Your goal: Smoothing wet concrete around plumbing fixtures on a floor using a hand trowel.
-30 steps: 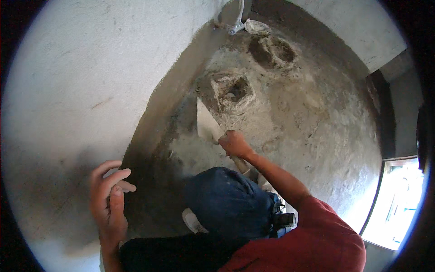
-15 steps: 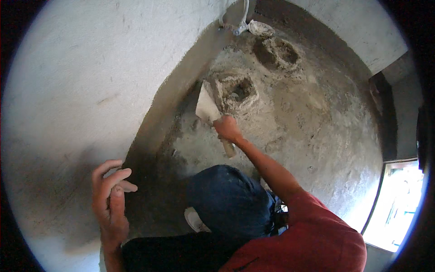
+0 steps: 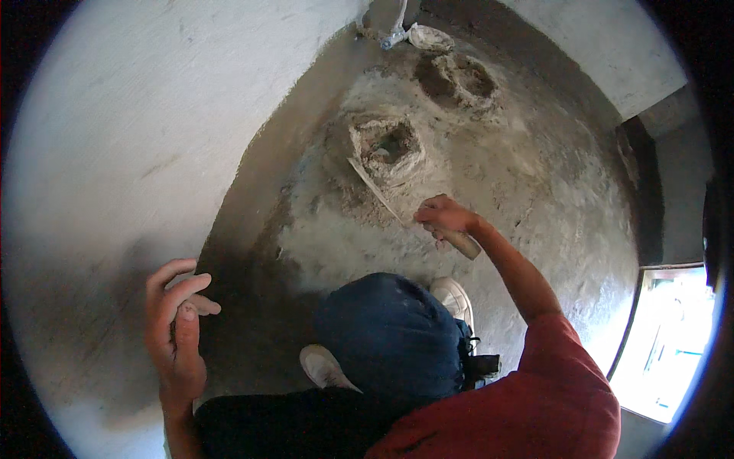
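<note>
My right hand [image 3: 446, 216] is wrapped round the handle of a trowel [image 3: 375, 188]. The blade is seen nearly edge-on, slanting up and left to the near-left side of a square, rough-rimmed hole [image 3: 391, 145] in the wet grey mortar floor [image 3: 535, 206]. Whether the blade touches the mortar I cannot tell. The wooden handle end sticks out below my fist. At the lower left, my left hand [image 3: 177, 321] is raised in front of the pale wall, fingers apart and loosely bent, holding nothing.
A second hole [image 3: 475, 78] with a raised mortar rim lies farther off. Beside it are a pale bundle [image 3: 430, 37] and a pipe [image 3: 396, 34] in the corner. A plastered wall [image 3: 153, 138] rises on the left. A bright opening [image 3: 664, 344] shows at the right.
My right hand has swung right and slightly back with the trowel, whose blade has turned from broadside to edge-on. My left hand has shifted a little left in the picture.
</note>
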Available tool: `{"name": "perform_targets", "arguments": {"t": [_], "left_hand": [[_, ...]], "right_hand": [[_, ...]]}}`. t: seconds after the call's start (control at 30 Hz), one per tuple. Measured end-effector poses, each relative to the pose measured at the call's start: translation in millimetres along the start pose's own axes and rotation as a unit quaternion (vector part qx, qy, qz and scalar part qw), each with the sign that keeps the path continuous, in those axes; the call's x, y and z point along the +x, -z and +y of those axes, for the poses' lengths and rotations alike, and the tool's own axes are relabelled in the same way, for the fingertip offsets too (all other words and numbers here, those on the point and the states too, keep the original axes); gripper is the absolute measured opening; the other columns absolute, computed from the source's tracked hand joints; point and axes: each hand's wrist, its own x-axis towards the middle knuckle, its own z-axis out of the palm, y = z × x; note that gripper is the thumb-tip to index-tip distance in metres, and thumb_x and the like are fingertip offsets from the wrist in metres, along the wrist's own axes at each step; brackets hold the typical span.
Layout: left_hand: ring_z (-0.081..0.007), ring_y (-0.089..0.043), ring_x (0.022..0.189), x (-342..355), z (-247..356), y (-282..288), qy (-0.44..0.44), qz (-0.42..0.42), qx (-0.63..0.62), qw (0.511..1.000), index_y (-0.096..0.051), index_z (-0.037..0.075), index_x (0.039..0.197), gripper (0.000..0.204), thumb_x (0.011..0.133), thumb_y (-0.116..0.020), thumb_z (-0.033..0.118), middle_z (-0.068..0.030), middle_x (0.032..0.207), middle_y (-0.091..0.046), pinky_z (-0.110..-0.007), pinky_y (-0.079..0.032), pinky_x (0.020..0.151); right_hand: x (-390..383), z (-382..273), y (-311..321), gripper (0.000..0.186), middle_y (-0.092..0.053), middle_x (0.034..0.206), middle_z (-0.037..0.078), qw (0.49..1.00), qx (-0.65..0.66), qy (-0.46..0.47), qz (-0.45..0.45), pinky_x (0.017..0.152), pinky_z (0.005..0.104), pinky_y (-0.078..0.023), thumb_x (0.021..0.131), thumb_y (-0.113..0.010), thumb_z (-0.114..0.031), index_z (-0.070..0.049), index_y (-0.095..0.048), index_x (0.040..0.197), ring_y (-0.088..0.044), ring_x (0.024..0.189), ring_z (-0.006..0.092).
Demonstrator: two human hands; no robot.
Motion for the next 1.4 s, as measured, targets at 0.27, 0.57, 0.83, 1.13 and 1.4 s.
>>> {"name": "perform_targets", "arguments": {"t": [0.27, 0.57, 0.83, 1.13, 1.4], "left_hand": [[-0.0157, -0.059, 0.073, 16, 8, -16, 0.004, 0.002, 0.026, 1.0, -0.06, 0.002, 0.107, 0.03, 0.093, -0.038, 0.017, -0.0164, 0.116, -0.051, -0.029, -0.046, 0.069], [-0.0164, -0.059, 0.073, 38, 21, -35, -0.003, -0.007, 0.041, 0.999, -0.061, 0.002, 0.107, 0.028, 0.093, -0.039, 0.013, -0.0157, 0.117, -0.051, -0.029, -0.047, 0.069], [-0.016, -0.058, 0.074, 47, 24, -48, -0.02, -0.016, 0.033, 0.999, -0.06, 0.002, 0.108, 0.028, 0.094, -0.038, 0.011, -0.0155, 0.117, -0.051, -0.029, -0.047, 0.068], [-0.0156, -0.058, 0.074, 44, 20, -47, -0.029, -0.014, 0.031, 0.999, -0.06, 0.002, 0.108, 0.028, 0.094, -0.038, 0.013, -0.015, 0.117, -0.051, -0.028, -0.047, 0.067], [-0.0159, -0.058, 0.073, 42, 25, -39, -0.017, -0.008, 0.02, 1.0, -0.06, 0.002, 0.108, 0.027, 0.094, -0.039, 0.013, -0.0152, 0.116, -0.051, -0.027, -0.046, 0.067]], "right_hand": [[-10, 1, 2, 0.026, -0.059, 0.065, 0.012, 0.987, -0.15, 0.043, -0.034, 0.049, 0.0374, -0.049, 0.082, -0.061, -0.026, 0.0, -0.061, 0.084, -0.059, 0.052, 0.0206], [20, 30, 8, 0.036, -0.062, 0.088, 0.025, 0.913, -0.373, 0.134, 0.096, 0.075, 0.0497, -0.048, 0.077, -0.063, -0.032, 0.003, -0.061, 0.087, -0.06, 0.086, 0.0421], [13, -2, 62, 0.023, -0.057, 0.064, 0.012, 0.961, -0.239, 0.127, -0.052, 0.048, 0.0344, -0.047, 0.082, -0.061, -0.021, 0.001, -0.064, 0.088, -0.058, 0.052, 0.019], [-6, -6, 72, 0.023, -0.051, 0.059, 0.004, 0.992, -0.048, -0.033, -0.114, 0.04, 0.0289, -0.043, 0.085, -0.061, -0.022, 0.001, -0.062, 0.086, -0.051, 0.047, 0.0124], [0, 32, -29, 0.032, -0.061, 0.072, 0.02, 0.914, -0.335, 0.195, 0.122, 0.064, 0.0493, -0.051, 0.081, -0.06, -0.029, 0.001, -0.061, 0.091, -0.063, 0.071, 0.0367]]}}
